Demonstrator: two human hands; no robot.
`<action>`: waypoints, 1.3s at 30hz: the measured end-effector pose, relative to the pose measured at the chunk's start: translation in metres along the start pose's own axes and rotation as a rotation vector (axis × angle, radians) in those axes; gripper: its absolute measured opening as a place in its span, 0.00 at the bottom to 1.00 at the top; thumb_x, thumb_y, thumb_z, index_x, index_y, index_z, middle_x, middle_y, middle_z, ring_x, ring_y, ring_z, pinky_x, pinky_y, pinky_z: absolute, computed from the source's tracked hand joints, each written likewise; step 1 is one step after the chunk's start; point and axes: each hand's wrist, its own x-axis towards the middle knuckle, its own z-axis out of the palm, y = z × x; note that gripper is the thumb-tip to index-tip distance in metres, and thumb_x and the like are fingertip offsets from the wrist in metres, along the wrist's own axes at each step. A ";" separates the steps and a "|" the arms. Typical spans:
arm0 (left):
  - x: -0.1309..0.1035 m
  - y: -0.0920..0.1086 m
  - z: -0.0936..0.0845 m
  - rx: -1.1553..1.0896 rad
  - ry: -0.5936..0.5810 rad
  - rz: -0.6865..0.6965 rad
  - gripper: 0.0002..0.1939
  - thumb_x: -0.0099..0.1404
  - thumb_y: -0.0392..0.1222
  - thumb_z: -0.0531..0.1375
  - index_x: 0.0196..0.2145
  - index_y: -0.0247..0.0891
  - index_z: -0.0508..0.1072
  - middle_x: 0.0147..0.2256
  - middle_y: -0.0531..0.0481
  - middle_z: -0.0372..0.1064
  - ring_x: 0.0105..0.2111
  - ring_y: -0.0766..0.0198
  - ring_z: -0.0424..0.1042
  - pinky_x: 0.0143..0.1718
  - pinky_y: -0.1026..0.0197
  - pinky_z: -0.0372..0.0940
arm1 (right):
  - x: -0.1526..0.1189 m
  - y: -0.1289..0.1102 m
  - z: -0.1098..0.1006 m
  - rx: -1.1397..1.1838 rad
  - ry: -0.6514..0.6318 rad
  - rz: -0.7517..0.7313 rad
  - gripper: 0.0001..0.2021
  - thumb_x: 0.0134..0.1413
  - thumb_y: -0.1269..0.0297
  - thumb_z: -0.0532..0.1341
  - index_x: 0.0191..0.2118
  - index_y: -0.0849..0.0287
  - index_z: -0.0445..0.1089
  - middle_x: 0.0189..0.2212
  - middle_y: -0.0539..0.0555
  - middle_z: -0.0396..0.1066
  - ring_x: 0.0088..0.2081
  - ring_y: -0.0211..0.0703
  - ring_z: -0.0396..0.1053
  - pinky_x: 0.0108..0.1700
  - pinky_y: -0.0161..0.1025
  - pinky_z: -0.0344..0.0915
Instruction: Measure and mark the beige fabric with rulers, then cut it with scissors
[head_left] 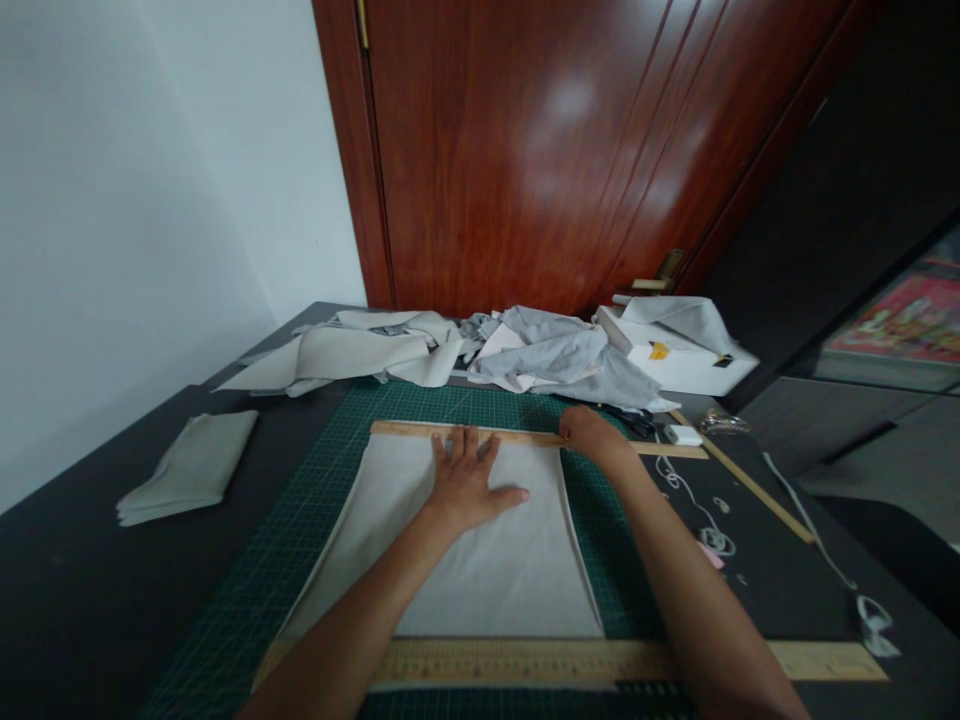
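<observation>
The splayed left hand (466,487) rests over the narrow tan wooden ruler (529,438) and off-white rectangular fabric (499,570) on the green gridded cutting mat (607,550), the curled right hand (594,436), grip hidden, beside the far-right corner: seemingly edge alignment, calling for steady pressure.

Surface (67,600): dark, flat. Middle: green cutting mat (262,560), gridded, laid flat. Left of mat: folded pale cloth (191,460), several layers. Far side: long pale fabric (345,352) at left, crumpled gray cloth (559,352) at center, white box (694,370) at right, draped with gray piece (675,315). Right of mat: small white block (683,435), coiled white cable (717,542), slim wooden stick (750,485) lying at angle. Near right edge: white cord (877,642), end bundled.
</observation>
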 end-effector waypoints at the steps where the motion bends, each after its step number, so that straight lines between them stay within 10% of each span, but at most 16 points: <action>1: 0.000 0.000 0.000 0.001 0.002 -0.001 0.55 0.64 0.80 0.51 0.75 0.40 0.55 0.75 0.31 0.44 0.75 0.29 0.37 0.70 0.24 0.30 | 0.000 -0.001 0.001 -0.011 0.003 -0.001 0.08 0.67 0.68 0.64 0.48 0.62 0.77 0.52 0.59 0.78 0.54 0.49 0.75 0.57 0.48 0.70; 12: -0.001 0.002 -0.004 0.006 -0.019 -0.010 0.55 0.64 0.80 0.52 0.75 0.39 0.54 0.75 0.30 0.42 0.75 0.30 0.36 0.70 0.25 0.28 | -0.006 -0.007 -0.006 -0.047 0.010 -0.026 0.12 0.65 0.76 0.59 0.46 0.61 0.80 0.51 0.64 0.79 0.56 0.51 0.74 0.58 0.41 0.65; 19: 0.001 0.000 -0.002 0.022 0.001 0.002 0.55 0.64 0.80 0.53 0.75 0.40 0.54 0.75 0.29 0.43 0.75 0.30 0.38 0.69 0.24 0.31 | -0.004 -0.005 -0.004 -0.045 -0.011 -0.018 0.14 0.68 0.58 0.65 0.53 0.60 0.74 0.54 0.58 0.75 0.53 0.51 0.75 0.56 0.55 0.73; 39: -0.001 0.002 -0.001 -0.003 0.019 0.009 0.60 0.60 0.80 0.57 0.73 0.29 0.56 0.74 0.26 0.45 0.74 0.31 0.41 0.73 0.34 0.33 | -0.012 -0.009 -0.013 -0.027 -0.064 0.003 0.17 0.68 0.57 0.65 0.57 0.58 0.72 0.56 0.58 0.74 0.52 0.51 0.75 0.53 0.54 0.75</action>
